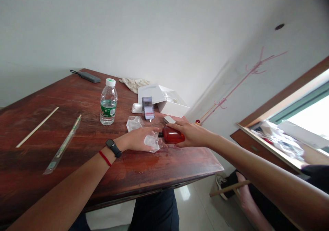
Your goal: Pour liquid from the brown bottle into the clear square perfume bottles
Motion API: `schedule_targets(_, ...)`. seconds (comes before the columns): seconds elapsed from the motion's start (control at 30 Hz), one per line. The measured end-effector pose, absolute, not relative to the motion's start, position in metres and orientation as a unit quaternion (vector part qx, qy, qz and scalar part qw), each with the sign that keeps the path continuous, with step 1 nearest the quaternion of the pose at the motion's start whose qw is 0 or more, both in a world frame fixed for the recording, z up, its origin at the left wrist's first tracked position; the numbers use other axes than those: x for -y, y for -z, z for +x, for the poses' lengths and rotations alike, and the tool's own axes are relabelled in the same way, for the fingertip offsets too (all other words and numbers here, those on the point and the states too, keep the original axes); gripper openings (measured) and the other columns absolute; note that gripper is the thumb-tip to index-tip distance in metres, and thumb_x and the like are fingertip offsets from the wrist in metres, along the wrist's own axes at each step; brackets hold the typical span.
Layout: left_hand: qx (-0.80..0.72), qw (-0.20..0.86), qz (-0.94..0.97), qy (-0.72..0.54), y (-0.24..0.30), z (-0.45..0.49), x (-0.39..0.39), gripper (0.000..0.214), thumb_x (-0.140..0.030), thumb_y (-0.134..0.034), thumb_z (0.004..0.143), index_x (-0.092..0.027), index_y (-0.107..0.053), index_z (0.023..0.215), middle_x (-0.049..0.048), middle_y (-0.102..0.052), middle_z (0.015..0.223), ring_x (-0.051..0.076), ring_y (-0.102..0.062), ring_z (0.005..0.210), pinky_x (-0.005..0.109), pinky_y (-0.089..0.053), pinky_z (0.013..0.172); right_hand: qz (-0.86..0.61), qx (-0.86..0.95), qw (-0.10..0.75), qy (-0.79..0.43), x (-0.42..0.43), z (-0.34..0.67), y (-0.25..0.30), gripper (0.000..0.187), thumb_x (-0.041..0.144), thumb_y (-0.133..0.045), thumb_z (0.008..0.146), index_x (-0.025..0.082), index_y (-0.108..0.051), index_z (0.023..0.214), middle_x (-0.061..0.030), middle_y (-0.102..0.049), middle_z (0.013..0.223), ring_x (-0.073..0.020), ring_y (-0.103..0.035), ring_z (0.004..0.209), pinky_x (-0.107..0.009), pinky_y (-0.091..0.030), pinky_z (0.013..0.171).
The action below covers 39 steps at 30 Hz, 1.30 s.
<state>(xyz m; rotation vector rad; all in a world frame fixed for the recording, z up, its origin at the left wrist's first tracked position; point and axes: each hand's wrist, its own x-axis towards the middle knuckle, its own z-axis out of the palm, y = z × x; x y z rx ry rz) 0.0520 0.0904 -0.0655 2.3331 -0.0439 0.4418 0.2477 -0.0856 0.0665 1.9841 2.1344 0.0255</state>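
Note:
My right hand is wrapped around a red see-through bottle, which lies tilted on its side. Its dark neck points left, over a clear angular plastic container. Around that container's left side curls my left hand, thumb and fingers on opposite edges; a black band is on the wrist. Just behind it stands a second clear plastic container. Whether liquid is leaving the red bottle I cannot tell. Wet patches show on the wood in front of my left hand.
A half-full water bottle stands upright on the wooden table. Left of it lie a bare chopstick and a wrapped chopstick pair. Behind are a phone, a white box and a cloth. Another person's leg is at right.

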Motion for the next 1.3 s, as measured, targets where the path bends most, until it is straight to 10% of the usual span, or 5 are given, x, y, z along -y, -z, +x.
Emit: schedule_targets(1.3, 0.029, 0.379, 0.907, -0.180, 0.0660, 0.0522, -0.0916, 0.087, -0.034, -0.085, 0.081, -0.022, -0.046, 0.157, 0.0131, -0.062, 0.153, 0.034, -0.062, 0.138, 0.048, -0.045, 0.118, 0.666, -0.734, 0.132, -0.027, 0.0831, 0.2489, -0.0691, 0.086, 0.042, -0.085, 0.078, 0.028, -0.050, 0.155, -0.0162, -0.065, 0.144, -0.0405, -0.066, 0.123, -0.052, -0.054, 0.099)
